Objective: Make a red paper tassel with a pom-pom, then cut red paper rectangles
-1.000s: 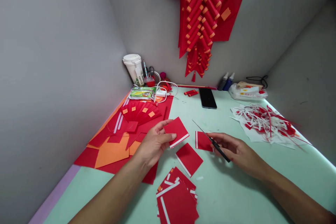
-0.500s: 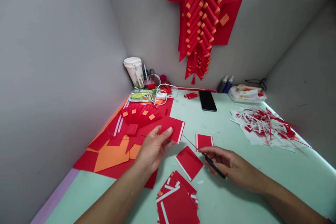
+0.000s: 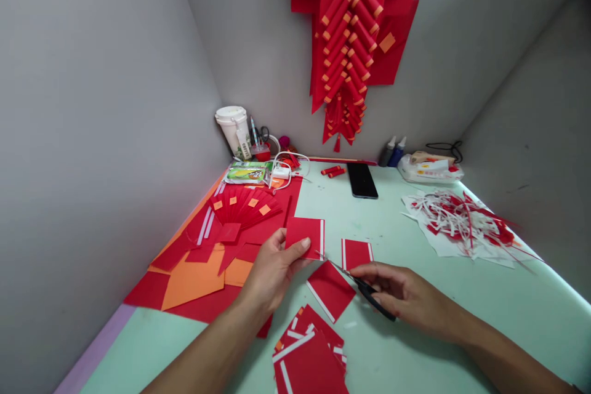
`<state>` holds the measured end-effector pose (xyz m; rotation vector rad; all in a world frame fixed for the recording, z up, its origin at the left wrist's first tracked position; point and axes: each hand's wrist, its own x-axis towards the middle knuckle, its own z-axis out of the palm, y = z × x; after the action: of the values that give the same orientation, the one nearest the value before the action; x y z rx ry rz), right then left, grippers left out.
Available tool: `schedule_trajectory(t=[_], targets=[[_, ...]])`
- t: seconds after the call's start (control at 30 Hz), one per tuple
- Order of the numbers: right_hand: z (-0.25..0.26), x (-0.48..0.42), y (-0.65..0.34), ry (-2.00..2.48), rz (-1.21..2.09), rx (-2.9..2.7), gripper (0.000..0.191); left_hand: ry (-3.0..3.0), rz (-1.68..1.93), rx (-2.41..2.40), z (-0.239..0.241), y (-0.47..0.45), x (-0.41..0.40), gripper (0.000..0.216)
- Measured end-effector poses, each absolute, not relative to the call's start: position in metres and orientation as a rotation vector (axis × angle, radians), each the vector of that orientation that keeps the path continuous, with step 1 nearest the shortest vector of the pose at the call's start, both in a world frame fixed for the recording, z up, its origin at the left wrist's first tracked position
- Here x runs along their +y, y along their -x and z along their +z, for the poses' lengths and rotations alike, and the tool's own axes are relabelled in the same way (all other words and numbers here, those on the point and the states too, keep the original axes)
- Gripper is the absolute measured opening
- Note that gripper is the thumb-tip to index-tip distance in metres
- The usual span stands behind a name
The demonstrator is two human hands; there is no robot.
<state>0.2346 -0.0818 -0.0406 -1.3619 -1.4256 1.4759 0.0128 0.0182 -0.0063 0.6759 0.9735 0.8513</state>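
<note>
My left hand [image 3: 272, 268] pinches a red paper card [image 3: 302, 235] between thumb and fingers, with a white strip along its right edge. Black-handled scissors [image 3: 369, 295] sit in my right hand [image 3: 399, 292], their thin blades pointing left, tips at the card's lower right corner by the strip. Between the hands a red card [image 3: 331, 290] with one white edge lies on the table. Just behind it is a smaller red card [image 3: 357, 253] with white strips on both sides. A pile of red cards [image 3: 311, 360] lies close to me.
Red and orange paper sheets [image 3: 194, 277] cover the left side, with a red pleated fan [image 3: 242, 206] on top. A phone [image 3: 362, 180], two red rolls [image 3: 332, 171] and a white cup [image 3: 233, 129] stand or lie farther back. Paper scraps [image 3: 462, 221] are heaped right.
The card in my left hand has turned more upright and shifted slightly. The scissor tips, apart from it before, now meet its lower right corner. The view has shifted a little.
</note>
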Motion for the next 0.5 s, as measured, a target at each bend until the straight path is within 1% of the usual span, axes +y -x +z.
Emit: schedule_trajectory(t=[0.1, 0.23, 0.43, 0.5], targets=[[-0.038, -0.0809, -0.2366, 1.39, 1.469, -1.424, 0.042, -0.754, 0.8, 0.891, -0.003, -0.0119, 0.0168, 0.04], [-0.037, -0.0796, -0.2401, 1.4, 1.455, -1.459, 0.041, -0.756, 0.741, 0.908, -0.0022, -0.0099, 0.0172, 0.033], [-0.0373, -0.0779, -0.2417, 1.392, 1.371, -1.441, 0.043, -0.558, 0.961, 0.978, -0.0058, -0.0079, 0.0216, 0.021], [-0.0372, -0.0774, -0.2403, 1.393, 1.377, -1.418, 0.042, -0.506, 0.982, 0.99, -0.0057, -0.008, 0.022, 0.017]])
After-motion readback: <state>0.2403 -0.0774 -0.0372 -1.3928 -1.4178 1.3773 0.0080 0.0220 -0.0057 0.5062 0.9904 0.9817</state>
